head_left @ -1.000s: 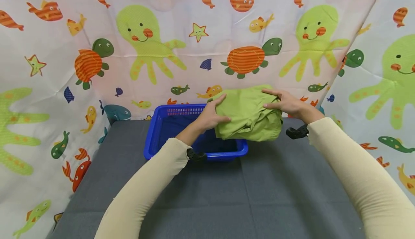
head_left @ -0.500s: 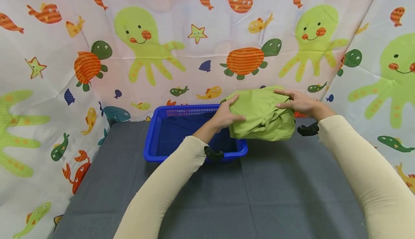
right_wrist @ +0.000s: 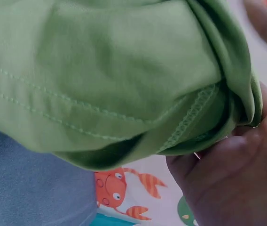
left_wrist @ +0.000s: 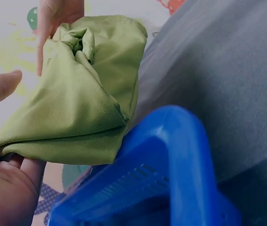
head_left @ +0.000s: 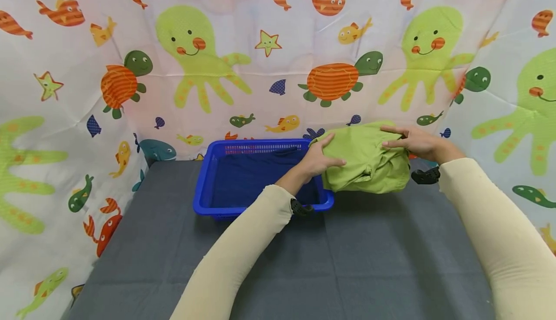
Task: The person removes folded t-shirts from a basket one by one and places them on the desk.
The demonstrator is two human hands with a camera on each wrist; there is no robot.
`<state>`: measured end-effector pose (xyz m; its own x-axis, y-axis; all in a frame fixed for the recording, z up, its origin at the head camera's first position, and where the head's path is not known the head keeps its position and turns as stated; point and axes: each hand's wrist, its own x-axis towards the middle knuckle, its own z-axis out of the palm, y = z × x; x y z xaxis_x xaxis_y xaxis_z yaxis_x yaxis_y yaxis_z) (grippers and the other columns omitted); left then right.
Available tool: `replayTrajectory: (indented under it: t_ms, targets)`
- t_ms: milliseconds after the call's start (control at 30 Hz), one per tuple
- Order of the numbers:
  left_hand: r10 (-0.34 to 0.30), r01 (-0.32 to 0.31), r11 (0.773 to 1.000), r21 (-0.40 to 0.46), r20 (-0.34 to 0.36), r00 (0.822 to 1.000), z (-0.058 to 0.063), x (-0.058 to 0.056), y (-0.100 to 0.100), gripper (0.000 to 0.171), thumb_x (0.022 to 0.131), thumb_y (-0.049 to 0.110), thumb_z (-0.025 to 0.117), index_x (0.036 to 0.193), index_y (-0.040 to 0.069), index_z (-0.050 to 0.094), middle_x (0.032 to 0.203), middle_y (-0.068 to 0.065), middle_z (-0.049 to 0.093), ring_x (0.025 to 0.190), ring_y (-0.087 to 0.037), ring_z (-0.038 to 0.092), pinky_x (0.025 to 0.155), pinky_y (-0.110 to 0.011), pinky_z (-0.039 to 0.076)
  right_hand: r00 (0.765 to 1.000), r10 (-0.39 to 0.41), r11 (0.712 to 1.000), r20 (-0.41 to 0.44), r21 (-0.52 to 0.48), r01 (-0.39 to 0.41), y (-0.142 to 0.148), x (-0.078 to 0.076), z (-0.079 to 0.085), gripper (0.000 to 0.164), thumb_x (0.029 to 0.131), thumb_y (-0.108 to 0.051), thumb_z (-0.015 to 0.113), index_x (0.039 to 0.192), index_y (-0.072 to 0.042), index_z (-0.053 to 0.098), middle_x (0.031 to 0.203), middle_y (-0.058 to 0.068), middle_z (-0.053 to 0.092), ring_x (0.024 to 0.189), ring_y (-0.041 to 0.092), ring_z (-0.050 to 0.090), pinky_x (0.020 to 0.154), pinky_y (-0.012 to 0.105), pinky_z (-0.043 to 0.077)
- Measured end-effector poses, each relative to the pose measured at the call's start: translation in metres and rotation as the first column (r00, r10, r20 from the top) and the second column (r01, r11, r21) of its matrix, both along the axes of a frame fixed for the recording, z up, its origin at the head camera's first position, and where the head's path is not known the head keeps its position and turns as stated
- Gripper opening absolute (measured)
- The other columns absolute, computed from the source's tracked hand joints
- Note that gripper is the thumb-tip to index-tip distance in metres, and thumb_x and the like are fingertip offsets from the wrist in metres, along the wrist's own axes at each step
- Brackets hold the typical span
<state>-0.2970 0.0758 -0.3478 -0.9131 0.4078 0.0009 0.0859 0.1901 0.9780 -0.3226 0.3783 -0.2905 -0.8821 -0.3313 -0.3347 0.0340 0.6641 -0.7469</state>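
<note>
A green cloth, folded into a loose bundle, is held up between two hands above the grey table cover, at the right end of a blue basket. Its left end is clasped by the left hand, the fingers being tucked beneath the fabric and the thumb kept to the near side, where a gap is seen between thumb and cloth in the left wrist view. The opposite end is gripped by the right hand, with fingers bent around the edge. A stitched hem (two rows of thread can be made out) is shown close up in the right wrist view. Whether the basket's rim is touched by the cloth cannot be told. In the basket, dark blue fabric is spread. Both arms are covered by cream sleeves, and a black band is worn at each wrist. The scene is backed by a curtain printed with sea animals.
</note>
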Motion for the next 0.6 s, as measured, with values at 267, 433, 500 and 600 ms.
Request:
replayTrajectory:
  t_ms: [267, 433, 500, 600]
  targets:
    - [-0.004, 0.004, 1.0, 0.005, 0.016, 1.0, -0.004, 0.004, 0.014, 0.09, 0.088, 0.017, 0.078, 0.162, 0.023, 0.027, 0.169, -0.007, 0.023, 0.156, -0.026, 0.023, 0.123, -0.046, 0.032, 0.998, -0.03, 0.998, 0.048, -0.055, 0.032, 0.01, 0.0, -0.013, 0.077, 0.106, -0.043, 0.048, 0.164, -0.015, 0.005, 0.169, 0.02, -0.018, 0.154, 0.051, 0.0, 0.12, 0.071, 0.013]
    - [-0.036, 0.034, 0.999, 0.034, 0.062, 0.997, -0.008, 0.008, 0.024, 0.09, 0.088, 0.023, 0.079, 0.162, 0.029, 0.026, 0.17, -0.004, 0.02, 0.156, -0.029, 0.022, 0.122, -0.053, 0.032, 0.997, -0.056, 0.995, 0.052, -0.074, 0.059, 0.018, 0.005, -0.018, 0.077, 0.107, -0.041, 0.046, 0.164, -0.01, 0.004, 0.168, 0.022, -0.018, 0.155, 0.048, -0.007, 0.121, 0.07, 0.008]
    - [-0.032, 0.029, 0.998, 0.047, 0.072, 0.997, -0.01, 0.011, 0.028, 0.091, 0.088, 0.024, 0.079, 0.161, 0.031, 0.025, 0.17, -0.003, 0.02, 0.156, -0.029, 0.024, 0.121, -0.053, 0.032, 0.997, -0.059, 0.996, 0.05, -0.071, 0.062, 0.02, 0.008, -0.019, 0.078, 0.107, -0.041, 0.046, 0.163, -0.008, 0.004, 0.167, 0.022, -0.021, 0.154, 0.049, -0.01, 0.12, 0.071, 0.007]
    - [-0.012, 0.008, 0.999, 0.053, 0.078, 0.997, -0.013, 0.014, 0.034, 0.095, 0.088, 0.025, 0.079, 0.161, 0.036, 0.021, 0.17, -0.003, 0.019, 0.155, -0.03, 0.025, 0.121, -0.054, 0.031, 0.997, -0.07, 0.995, 0.045, -0.065, 0.073, 0.022, 0.011, -0.021, 0.079, 0.107, -0.042, 0.047, 0.163, -0.008, 0.004, 0.166, 0.022, -0.023, 0.154, 0.049, -0.013, 0.12, 0.071, 0.006]
